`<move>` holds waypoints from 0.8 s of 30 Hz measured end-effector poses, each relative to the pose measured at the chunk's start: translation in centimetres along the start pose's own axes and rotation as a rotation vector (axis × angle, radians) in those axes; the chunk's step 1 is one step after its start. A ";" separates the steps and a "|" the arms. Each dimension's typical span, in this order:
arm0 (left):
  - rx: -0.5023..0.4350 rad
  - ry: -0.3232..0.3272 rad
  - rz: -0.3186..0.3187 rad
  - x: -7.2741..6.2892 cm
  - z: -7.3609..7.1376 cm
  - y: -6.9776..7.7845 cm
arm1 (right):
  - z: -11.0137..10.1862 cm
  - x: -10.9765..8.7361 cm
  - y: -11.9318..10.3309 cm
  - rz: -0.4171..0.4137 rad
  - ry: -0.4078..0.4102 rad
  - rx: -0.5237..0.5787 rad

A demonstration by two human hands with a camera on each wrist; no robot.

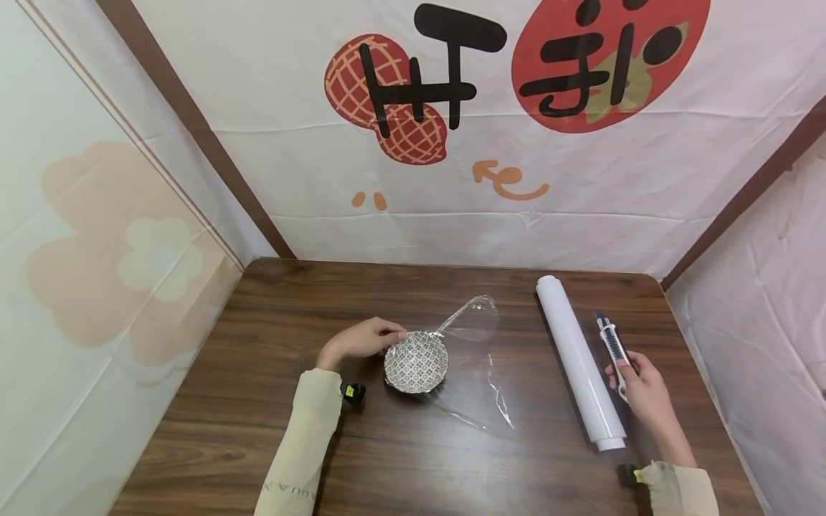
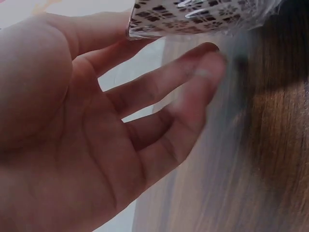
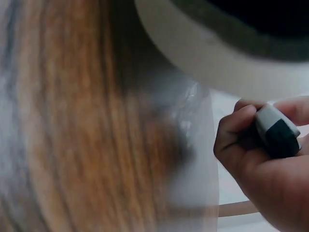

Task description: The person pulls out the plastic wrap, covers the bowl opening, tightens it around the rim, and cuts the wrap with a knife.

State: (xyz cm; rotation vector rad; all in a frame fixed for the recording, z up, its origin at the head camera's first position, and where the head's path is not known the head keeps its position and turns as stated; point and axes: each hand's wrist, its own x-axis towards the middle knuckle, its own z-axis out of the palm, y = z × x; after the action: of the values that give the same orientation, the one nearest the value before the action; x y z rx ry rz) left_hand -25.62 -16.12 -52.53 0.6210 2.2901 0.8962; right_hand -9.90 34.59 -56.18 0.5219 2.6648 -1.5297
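Note:
A round patterned bowl (image 1: pixel 416 362) sits near the middle of the table, with clear plastic wrap (image 1: pixel 480 365) stretched over it and spreading out to its right. My left hand (image 1: pixel 364 338) pinches the bowl's far left edge between thumb and index finger. In the left wrist view, the other fingers of the left hand (image 2: pixel 120 106) curve below the patterned side (image 2: pixel 188 17). At the right, my right hand (image 1: pixel 644 387) grips a utility knife (image 1: pixel 613 344), its tip pointing away from me. The right wrist view shows the knife's end (image 3: pixel 277 133) inside the curled fingers.
A long white roll of plastic wrap (image 1: pixel 577 362) lies between the bowl and the right hand. The brown wooden table (image 1: pixel 452 466) meets a printed cloth wall (image 1: pixel 413 236) at its far edge, with more cloth walls on both sides.

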 end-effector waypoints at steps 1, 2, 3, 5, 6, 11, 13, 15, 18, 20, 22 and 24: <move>-0.009 0.008 -0.003 -0.1 0.1 -0.1 | -0.1 0.1 0.1 0.005 -0.014 -0.002; -0.020 0.014 -0.002 -0.1 0.2 -0.2 | -0.1 0.1 0.1 0.011 -0.024 0.001; -0.026 0.023 -0.005 -0.3 0.3 -0.1 | -0.1 0.2 0.2 0.018 -0.037 0.009; -0.050 0.037 -0.003 -0.5 0.5 -0.1 | -0.2 0.4 0.3 0.030 -0.059 0.030; -0.067 0.044 -0.004 -0.6 0.6 -0.1 | -0.3 0.6 0.4 0.033 -0.064 0.038; -0.188 0.072 -0.007 -1.3 1.6 -0.2 | -0.8 1.2 0.7 0.032 -0.064 0.053; -0.235 0.082 -0.014 -1.6 2.0 -0.2 | -1.0 1.4 0.7 0.028 -0.067 0.046; -0.275 0.090 -0.019 -1.8 2.5 -0.2 | -1.2 1.6 0.6 0.024 -0.075 0.039; -0.339 0.095 -0.029 -2.3 3.1 -0.2 | -1.4 1.8 0.5 0.017 -0.095 0.028; -0.388 0.093 -0.025 -2.6 3.6 -0.3 | -1.6 1.9 0.5 0.011 -0.114 0.020; -0.437 0.095 -0.020 -2.8 4.1 -0.3 | -1.7 2.0 0.5 0.008 -0.128 0.015; -0.476 0.101 -0.013 -3.0 4.6 -0.2 | -1.7 2.2 0.5 0.009 -0.139 0.009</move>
State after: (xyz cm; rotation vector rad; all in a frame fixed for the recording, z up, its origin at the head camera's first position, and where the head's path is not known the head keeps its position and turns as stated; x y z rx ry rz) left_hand -20.46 -16.01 -54.34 0.3562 2.0496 1.4314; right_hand -11.56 36.83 -56.17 0.4113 2.5493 -1.5162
